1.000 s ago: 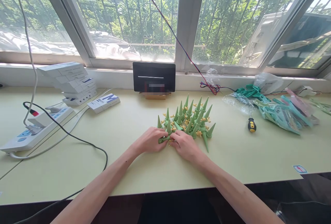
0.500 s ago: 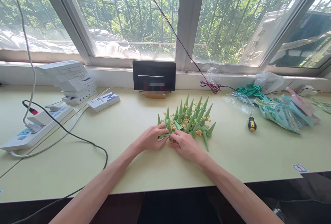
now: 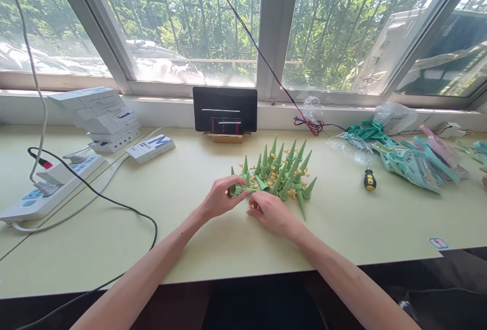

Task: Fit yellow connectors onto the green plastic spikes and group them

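Pinched in my left hand (image 3: 223, 195) is a green plastic spike (image 3: 236, 189), lying sideways with its wide hollow end toward the left. My right hand (image 3: 272, 212) is close beside it, fingers pressed together on a small yellow piece (image 3: 250, 207) that is mostly hidden. Just beyond both hands stands a cluster of green spikes (image 3: 279, 156), most of them point up, a few lying over. Several small yellow valve-like pieces (image 3: 292, 193) are scattered among them.
A yellow-black screwdriver (image 3: 369, 180) and bagged green parts (image 3: 413, 165) lie on the right. A tablet (image 3: 225, 99) with a phone (image 3: 227, 126) in front leans at the back. White boxes (image 3: 110, 122), a power strip (image 3: 49, 198) and a black cable (image 3: 125, 208) occupy the left.
My left hand has lifted slightly away from the right and turned the green spike, so its wide end now shows. The right hand stays almost in place. Fingers appear at the far right edge.
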`<state>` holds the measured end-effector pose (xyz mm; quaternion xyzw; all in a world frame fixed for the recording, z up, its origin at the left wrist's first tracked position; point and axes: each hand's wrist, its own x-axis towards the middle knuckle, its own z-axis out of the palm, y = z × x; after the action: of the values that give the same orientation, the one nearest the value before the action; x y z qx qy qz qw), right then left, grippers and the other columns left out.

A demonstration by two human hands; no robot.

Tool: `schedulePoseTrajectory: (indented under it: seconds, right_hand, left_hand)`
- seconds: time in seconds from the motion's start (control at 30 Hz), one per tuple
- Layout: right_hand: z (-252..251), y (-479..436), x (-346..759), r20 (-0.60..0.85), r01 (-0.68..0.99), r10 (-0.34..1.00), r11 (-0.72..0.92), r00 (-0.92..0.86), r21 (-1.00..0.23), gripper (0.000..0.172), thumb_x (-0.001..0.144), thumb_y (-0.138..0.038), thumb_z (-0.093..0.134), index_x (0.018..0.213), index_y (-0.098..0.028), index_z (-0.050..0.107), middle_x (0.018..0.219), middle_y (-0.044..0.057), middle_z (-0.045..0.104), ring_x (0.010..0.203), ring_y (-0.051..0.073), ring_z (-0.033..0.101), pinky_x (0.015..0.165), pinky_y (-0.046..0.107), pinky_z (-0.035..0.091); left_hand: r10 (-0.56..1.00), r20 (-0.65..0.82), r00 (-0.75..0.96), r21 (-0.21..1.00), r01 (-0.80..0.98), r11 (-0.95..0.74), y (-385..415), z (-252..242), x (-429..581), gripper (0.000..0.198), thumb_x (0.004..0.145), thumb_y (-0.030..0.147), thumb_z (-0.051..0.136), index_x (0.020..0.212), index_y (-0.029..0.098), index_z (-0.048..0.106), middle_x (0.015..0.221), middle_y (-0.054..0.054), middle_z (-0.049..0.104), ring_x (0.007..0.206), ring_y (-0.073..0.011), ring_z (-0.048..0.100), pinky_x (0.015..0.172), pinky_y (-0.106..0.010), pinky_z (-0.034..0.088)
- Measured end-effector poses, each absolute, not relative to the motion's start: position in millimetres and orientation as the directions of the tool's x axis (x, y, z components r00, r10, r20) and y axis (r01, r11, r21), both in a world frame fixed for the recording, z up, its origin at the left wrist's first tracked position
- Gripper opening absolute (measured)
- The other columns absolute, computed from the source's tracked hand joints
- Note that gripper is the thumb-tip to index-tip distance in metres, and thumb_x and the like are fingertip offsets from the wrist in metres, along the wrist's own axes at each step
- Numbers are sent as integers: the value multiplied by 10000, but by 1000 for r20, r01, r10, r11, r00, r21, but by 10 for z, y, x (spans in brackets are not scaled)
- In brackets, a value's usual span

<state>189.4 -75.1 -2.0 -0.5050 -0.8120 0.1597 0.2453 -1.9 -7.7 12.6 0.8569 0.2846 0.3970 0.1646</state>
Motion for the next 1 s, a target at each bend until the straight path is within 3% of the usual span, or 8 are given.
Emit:
schedulePoseTrajectory:
  seconds: [0.23,0.3,0.4,0.57,0.77,1.0]
  right_hand:
    - [-18,-756,1888,260,711,907,422,-332,-563,145,895,-119,639,847,-203,531,828,22,607,756,182,562,651,275,397]
    - [-28,-749,1889,283,685,907,422,-313,-593,146,903,-130,632,841,-205,523,817,18,599,737,181,561,653,279,404]
    - [-46,-738,1894,326,633,900,434,-288,-641,147,914,-146,615,831,-209,511,800,12,588,706,178,548,644,284,410]
    - [-71,-713,1900,371,571,896,442,-244,-692,124,915,-157,587,826,-208,518,794,11,587,679,168,535,638,289,431]
    - [-52,-709,1896,437,452,894,430,-95,-782,24,918,-207,570,911,-193,587,807,21,619,666,158,558,621,282,465]
    - [41,-760,1920,480,265,862,429,166,-863,161,964,-322,552,1001,-197,646,838,45,652,646,153,594,590,278,513]
  left_hand:
    - [692,627,357,575,387,-721,-74,142,-6,187,858,342,670,793,180,601,690,30,625,479,-49,342,461,-202,315]
    - [727,605,326,632,359,-687,-85,173,2,206,865,361,662,788,179,604,692,22,618,487,-56,360,460,-209,307]
    - [794,537,286,753,263,-604,-110,219,15,234,887,384,640,785,181,586,658,16,578,514,-73,423,467,-209,322]
    - [902,356,245,924,51,-378,-135,254,9,265,905,408,627,801,210,485,496,86,363,408,-60,298,405,-194,225]
    - [921,250,299,967,-127,-221,-99,257,-30,311,846,392,703,795,213,452,536,96,349,402,-36,262,426,-187,168]
    - [860,99,500,993,2,-116,-121,228,-32,337,822,442,727,745,180,529,491,96,290,407,-35,230,420,-194,164]
